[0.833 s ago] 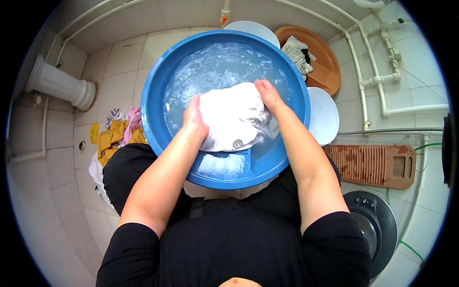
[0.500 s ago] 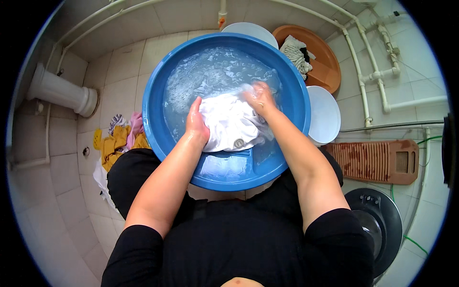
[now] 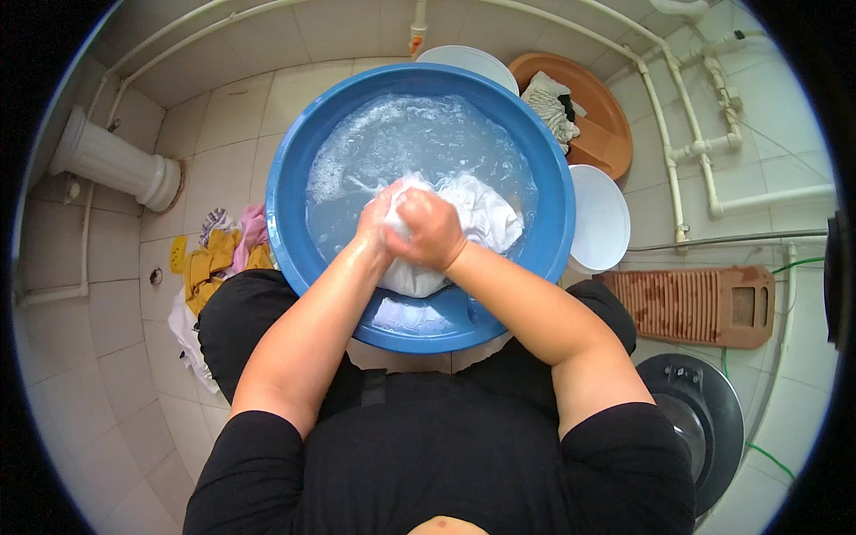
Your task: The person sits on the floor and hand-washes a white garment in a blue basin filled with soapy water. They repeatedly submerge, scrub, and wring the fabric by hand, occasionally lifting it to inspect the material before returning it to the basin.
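A blue round tub (image 3: 287, 205) between my knees holds cloudy, sudsy water (image 3: 392, 125). In it a wet white cloth garment (image 3: 481, 214) lies bunched up, partly above the water near the tub's front. My left hand (image 3: 374, 218) grips a fold of it, fingers wrapped round. Pressed right against that hand, my right hand (image 3: 426, 230) is closed over the same bunch of cloth. Most of the fold between my hands is hidden. Part of the garment spreads out to the right of my hands, and part hangs below them over the moulded ledge (image 3: 415, 314).
Coloured clothes (image 3: 214, 267) lie on the tiles at left. An orange-brown basin (image 3: 615, 134) with a striped cloth (image 3: 548, 109), white basins (image 3: 599, 218), a brown washboard (image 3: 682, 303) and a black round basin (image 3: 713, 401) stand at right. Pipes (image 3: 669, 134) run along the walls.
My right hand has moved left across the garment to meet my left hand. My left hand has closed on the cloth, which is now gathered between them.
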A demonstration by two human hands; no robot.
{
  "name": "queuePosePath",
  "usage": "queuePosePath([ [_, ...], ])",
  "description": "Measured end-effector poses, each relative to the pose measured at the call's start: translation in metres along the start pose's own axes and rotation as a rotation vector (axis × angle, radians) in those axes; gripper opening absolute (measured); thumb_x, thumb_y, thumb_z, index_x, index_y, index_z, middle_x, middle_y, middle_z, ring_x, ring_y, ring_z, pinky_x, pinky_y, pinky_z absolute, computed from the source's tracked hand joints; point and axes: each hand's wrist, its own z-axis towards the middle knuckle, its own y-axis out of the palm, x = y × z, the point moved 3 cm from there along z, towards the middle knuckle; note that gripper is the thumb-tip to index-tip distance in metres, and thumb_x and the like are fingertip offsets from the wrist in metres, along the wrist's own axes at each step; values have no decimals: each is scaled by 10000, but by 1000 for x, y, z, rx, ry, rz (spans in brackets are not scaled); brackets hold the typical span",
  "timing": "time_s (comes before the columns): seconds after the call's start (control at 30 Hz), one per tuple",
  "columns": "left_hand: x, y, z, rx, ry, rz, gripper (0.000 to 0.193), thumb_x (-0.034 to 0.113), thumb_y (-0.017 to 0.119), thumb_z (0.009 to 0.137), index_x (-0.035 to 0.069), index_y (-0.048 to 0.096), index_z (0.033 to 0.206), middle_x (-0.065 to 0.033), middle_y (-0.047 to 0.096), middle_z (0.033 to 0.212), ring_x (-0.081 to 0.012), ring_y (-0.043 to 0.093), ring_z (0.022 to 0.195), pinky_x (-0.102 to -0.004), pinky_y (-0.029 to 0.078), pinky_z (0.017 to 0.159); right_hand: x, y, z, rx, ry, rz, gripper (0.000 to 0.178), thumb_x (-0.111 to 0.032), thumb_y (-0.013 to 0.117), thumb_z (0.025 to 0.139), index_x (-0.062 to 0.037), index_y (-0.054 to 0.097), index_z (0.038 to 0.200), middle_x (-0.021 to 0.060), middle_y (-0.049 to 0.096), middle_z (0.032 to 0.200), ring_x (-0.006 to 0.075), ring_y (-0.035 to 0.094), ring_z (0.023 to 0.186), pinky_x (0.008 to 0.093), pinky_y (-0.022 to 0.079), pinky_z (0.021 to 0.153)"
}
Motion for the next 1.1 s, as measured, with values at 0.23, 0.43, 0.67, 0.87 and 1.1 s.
queuePosePath([
  [0.23,37,36,-37,108,407,851,520,428,533,833,-8,500,1114,-135,519,1117,-192,437,1063,-314,339,905,142,-48,-43,-9,865,-361,437,-378,607,743,-58,514,1026,149,538,1046,320,523,961,384,428,826],
  [0.43,20,16,-35,202,321,2151,889,500,685,628,169,278,1346,-194,108,1416,-461,230,1235,-434,289,1004,141,-37,-80,-602,1007,-123,699,-572,497,771,-100,387,1275,251,354,1293,368,364,1196,401,325,969],
  [0.67,34,-27,-20,575,112,1213,1025,475,687,650,71,94,1382,-227,157,1394,-385,263,1245,-431,306,980,143,-25,-91,30,1556,272,570,-342,556,806,-66,377,1272,239,452,1212,345,465,1099,391,395,900],
  [0.87,34,-14,-2,5,267,434,867,446,627,740,5,174,1333,-200,343,1305,-320,418,1149,-442,354,944,50,-6,-24,101,1304,1283,383,-94,526,744,-6,490,1115,111,564,985,209,558,897,316,454,800],
  [1.1,38,11,-38,-214,-203,-6,496,362,525,822,-18,494,1140,-169,548,1115,-281,541,1017,-409,415,904,9,-44,-12,-374,1169,1620,372,-129,484,716,82,533,1019,160,600,947,232,597,860,314,468,798],
])
